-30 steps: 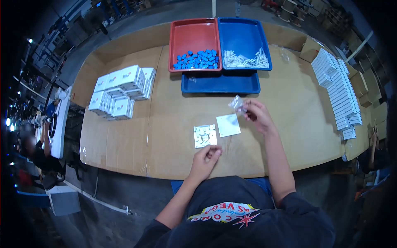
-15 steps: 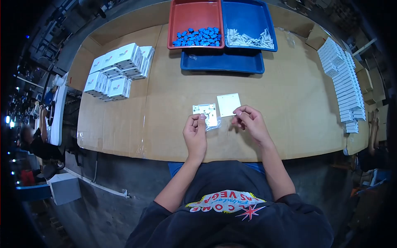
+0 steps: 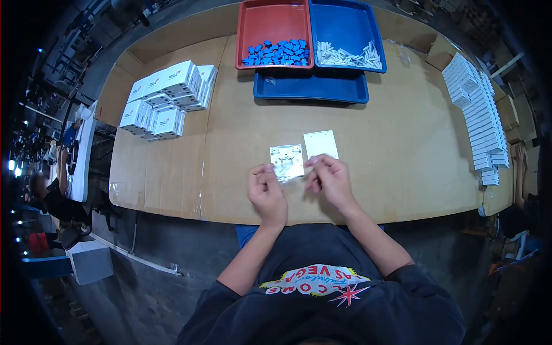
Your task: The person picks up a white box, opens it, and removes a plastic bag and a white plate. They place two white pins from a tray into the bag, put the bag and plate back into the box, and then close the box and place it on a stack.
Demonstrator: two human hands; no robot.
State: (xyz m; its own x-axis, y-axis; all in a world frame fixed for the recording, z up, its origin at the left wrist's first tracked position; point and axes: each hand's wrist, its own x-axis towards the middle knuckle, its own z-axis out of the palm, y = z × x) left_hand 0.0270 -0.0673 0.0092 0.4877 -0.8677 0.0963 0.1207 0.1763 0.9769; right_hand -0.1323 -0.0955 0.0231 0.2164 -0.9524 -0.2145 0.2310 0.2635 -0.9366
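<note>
A white square plate (image 3: 294,154) with small fittings along its far edge lies on the table between my hands. Over its near part is a crumpled, shiny clear plastic bag (image 3: 283,173), smeared by motion. My left hand (image 3: 268,195) is closed at the plate's left side, with thumb and fingertips pinched at the edge of the bag. To the right, my right hand (image 3: 332,183) has its fingers pinched together above the table; what they hold, if anything, is too small to tell. Just beyond it lies a plain white square cover (image 3: 320,143), partly hidden by its fingers.
A red tray (image 3: 274,26) with blue pieces and a blue tray (image 3: 345,29) with white pieces stand at the back, over another blue tray (image 3: 310,87). White boxes (image 3: 168,122) are stacked at left, more white units (image 3: 482,123) at right. Other people sit at both sides.
My right hand has moved left and nearer to me, from the cover towards the plate. My left hand has shifted slightly left and down, off the plate, and the clear bag has moved left.
</note>
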